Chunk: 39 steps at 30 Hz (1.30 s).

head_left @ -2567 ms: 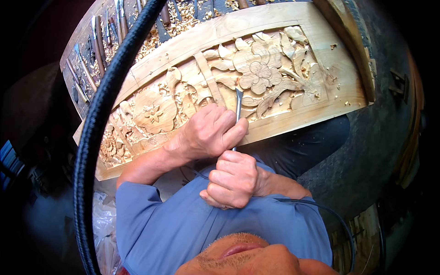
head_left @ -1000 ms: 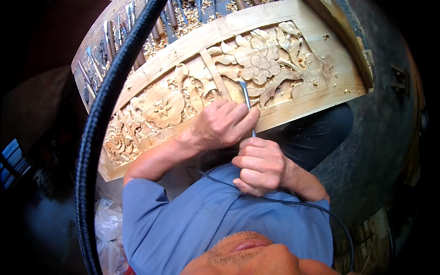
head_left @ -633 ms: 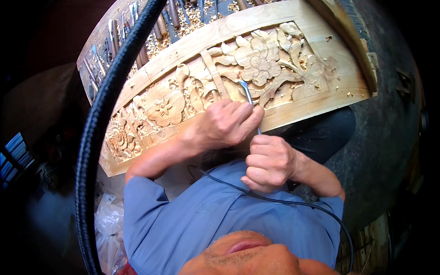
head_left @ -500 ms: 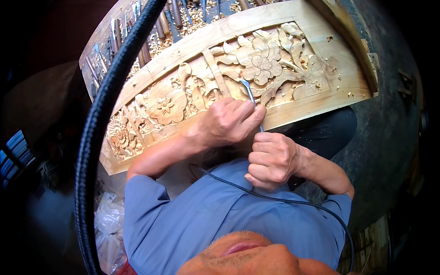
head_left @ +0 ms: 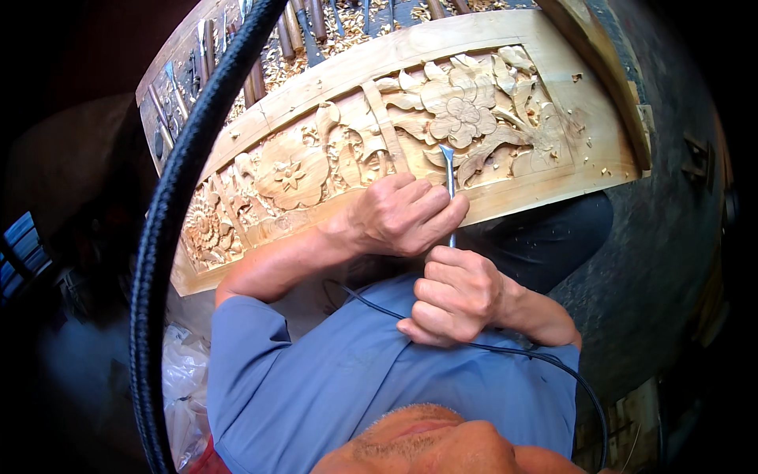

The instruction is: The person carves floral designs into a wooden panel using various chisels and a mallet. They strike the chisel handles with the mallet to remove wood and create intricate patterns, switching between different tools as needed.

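Note:
A carved wooden panel slants across the bench, with flowers and leaves in relief inside its raised border. Both my hands are on one carving chisel, whose flared steel blade points away from me. Its tip is at the leaves just below the large flower. My left hand pinches the shank near the panel's near edge. Closer to my body, my right hand is wrapped round the rear of the chisel in a fist, hiding the handle.
Several other chisels lie among wood shavings on the bench beyond the panel. A curved wooden piece stands along the panel's right end. A thick black braided cable crosses the left of the view. Clear plastic bags are at lower left.
The chisel tip has moved right and slightly nearer along the leaves, and the shank now points more straight away from me. My right hand has come a little closer to my body.

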### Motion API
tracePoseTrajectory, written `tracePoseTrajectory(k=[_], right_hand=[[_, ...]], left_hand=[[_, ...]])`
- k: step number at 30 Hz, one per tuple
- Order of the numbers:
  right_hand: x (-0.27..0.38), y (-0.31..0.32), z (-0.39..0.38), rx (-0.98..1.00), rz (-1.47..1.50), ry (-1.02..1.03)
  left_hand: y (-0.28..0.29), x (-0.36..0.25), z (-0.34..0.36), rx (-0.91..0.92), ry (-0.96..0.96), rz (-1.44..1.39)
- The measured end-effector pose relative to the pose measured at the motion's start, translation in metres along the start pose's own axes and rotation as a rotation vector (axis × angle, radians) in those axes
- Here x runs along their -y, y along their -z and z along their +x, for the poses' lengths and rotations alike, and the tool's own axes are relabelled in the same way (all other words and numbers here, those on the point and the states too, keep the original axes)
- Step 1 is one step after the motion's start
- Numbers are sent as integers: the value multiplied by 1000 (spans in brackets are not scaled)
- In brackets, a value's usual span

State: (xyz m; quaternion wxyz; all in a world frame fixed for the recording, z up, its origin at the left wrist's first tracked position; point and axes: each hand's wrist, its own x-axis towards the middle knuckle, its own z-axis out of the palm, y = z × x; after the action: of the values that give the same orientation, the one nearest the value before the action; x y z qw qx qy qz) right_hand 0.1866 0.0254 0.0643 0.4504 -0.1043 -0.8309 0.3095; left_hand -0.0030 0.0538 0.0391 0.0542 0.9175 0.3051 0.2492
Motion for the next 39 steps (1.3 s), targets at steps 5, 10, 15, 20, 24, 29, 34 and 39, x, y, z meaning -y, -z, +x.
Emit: tracePoseTrajectory(k=[5,10,15,20,24,29,34,39], right_hand=[[-5,-10,7,-71,101,-8],[-14,-8,3,-33,139,-30],[-17,13,-2,163,157,-49],[-10,23,1,288,-1,7],[0,0,1,150,-124,102],[3,-32,16,-73,-75,41],[1,-43,21,-184,38,-55],[-5,-46,19,-213,79,-65]], left_hand=[[1,1,0,-32,45,7],[9,1,3,3,95,27],[6,1,4,20,79,41],[0,1,5,-37,55,25],[3,-2,1,-58,34,-66],[21,5,-6,69,63,-133],[26,12,-8,107,93,-110],[23,13,-5,104,122,-102]])
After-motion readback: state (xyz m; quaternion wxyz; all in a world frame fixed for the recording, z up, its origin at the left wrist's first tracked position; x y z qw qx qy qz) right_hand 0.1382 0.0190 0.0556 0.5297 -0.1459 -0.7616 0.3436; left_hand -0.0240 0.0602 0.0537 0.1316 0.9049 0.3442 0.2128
